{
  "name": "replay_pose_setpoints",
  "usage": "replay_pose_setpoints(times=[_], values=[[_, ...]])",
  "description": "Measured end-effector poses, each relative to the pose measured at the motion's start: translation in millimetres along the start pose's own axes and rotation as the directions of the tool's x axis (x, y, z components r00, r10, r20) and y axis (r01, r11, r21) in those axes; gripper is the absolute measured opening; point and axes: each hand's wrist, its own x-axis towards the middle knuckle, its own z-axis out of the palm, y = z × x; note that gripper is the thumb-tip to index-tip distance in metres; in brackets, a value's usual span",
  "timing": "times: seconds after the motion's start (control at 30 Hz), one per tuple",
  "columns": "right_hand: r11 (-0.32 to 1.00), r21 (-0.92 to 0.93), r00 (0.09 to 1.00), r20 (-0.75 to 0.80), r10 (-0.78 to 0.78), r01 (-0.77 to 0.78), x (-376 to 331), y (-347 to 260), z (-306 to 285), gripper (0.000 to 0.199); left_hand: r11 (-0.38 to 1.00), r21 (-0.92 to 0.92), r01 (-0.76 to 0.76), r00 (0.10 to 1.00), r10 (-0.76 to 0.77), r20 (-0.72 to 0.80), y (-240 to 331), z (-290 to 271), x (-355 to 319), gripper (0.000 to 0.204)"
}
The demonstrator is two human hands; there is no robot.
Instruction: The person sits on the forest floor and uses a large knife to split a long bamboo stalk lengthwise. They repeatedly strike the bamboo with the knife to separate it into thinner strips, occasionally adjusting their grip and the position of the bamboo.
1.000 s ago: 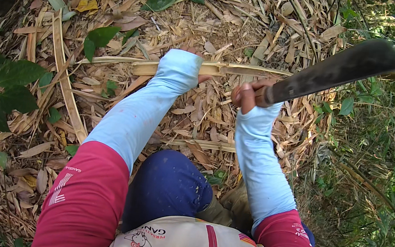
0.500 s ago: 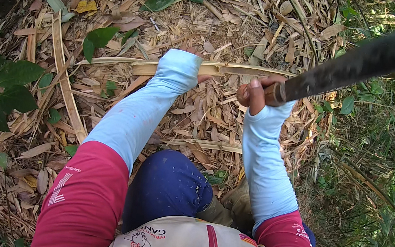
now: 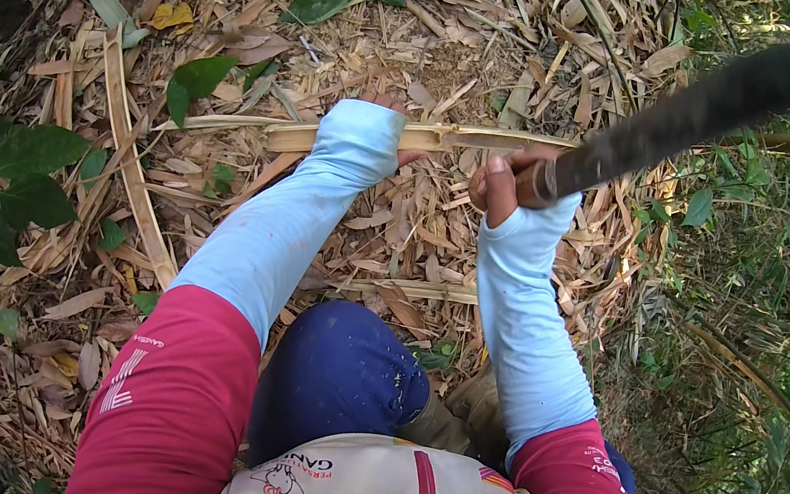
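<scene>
Left hand (image 3: 379,122) is down on the split bamboo strip (image 3: 451,139), fingers wrapped over it, mostly hidden under the pale blue sleeve (image 3: 276,230). The strip lies flat across the dry leaf litter (image 3: 441,62), running left to right in front of the knees. Right hand (image 3: 503,183) is clamped tight on the handle of a long dark blade (image 3: 681,115), which angles up and away to the right, above the strip. No containers anywhere on this ground, only leaves and green weeds (image 3: 747,256).
</scene>
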Motion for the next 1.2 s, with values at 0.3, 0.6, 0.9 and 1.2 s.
replay_pose_setpoints(times=[0.3, 0.6, 0.9, 1.2], values=[[0.67, -0.667, 0.83, 0.138, 0.541, -0.326, -15.2, 87.7, -29.8, 0.025, 0.999, 0.032, 0.01, 1.0, -0.011, 0.014, 6.0, 1.2, -1.2, 0.06], [0.837, -0.547, 0.996, -0.071, -0.058, 0.01, -31.7, 80.0, -11.2, 0.022, 0.999, 0.014, -0.029, 0.998, 0.03, -0.056, 5.8, -5.3, 3.0, 0.06], [0.917, -0.251, 0.934, 0.099, 0.344, -0.311, 1.8, 12.4, -8.2, 0.019, 0.999, 0.02, -0.033, 0.993, 0.035, -0.114, -0.2, 6.3, -1.3, 0.058], [0.508, -0.787, 0.777, 0.06, 0.627, -0.35, -28.4, 107.4, -25.5, 0.035, 0.999, 0.036, -0.009, 1.0, 0.009, -0.022, 1.4, 7.7, 5.2, 0.061]])
